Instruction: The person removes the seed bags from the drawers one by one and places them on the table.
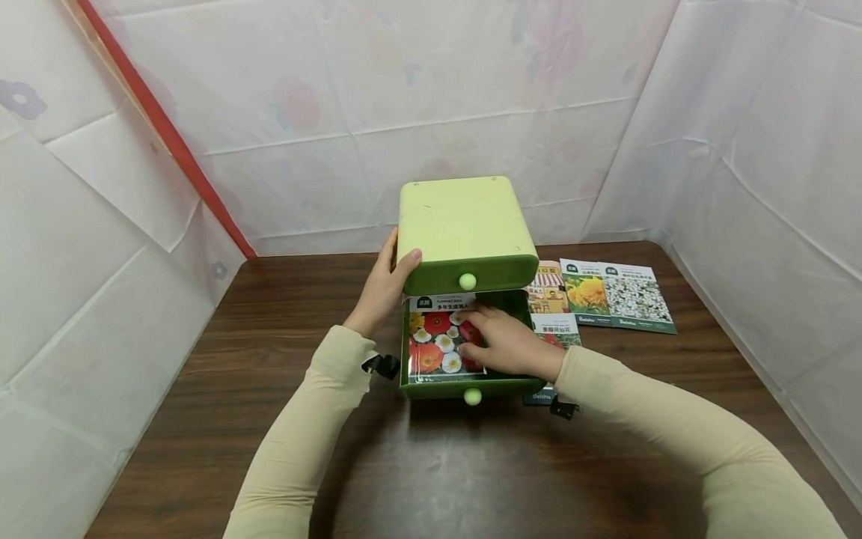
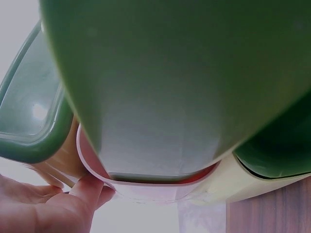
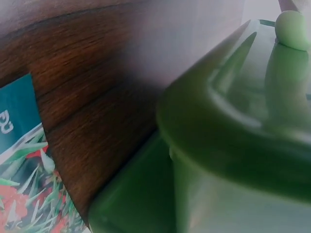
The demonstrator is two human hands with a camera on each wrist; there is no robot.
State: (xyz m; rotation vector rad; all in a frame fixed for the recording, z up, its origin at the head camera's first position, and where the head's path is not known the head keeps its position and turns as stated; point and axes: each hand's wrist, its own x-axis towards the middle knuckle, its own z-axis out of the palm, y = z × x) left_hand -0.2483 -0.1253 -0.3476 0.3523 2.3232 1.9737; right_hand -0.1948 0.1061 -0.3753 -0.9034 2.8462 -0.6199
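Note:
A light-green two-drawer desktop cabinet (image 1: 465,217) stands near the back of the table. Its lower drawer (image 1: 512,387) is pulled out; the upper one is closed. My left hand (image 1: 385,288) holds the cabinet's left side, with the thumb at the front corner; in the left wrist view, fingers (image 2: 87,194) touch the cabinet's edge. Inside the open drawer, on its left, lies a flower seed packet (image 1: 434,344) with red, orange and white blooms. My right hand (image 1: 505,340) reaches over the drawer, its fingers extended onto the packet's right part.
To the cabinet's right lie more seed packets: one with yellow flowers (image 1: 584,296), one with white flowers (image 1: 636,296), and one with red flowers (image 3: 24,194) partly under my right forearm. An illustrated card (image 1: 547,288) lies beside the cabinet. White sheeting (image 1: 323,180) stands behind the table.

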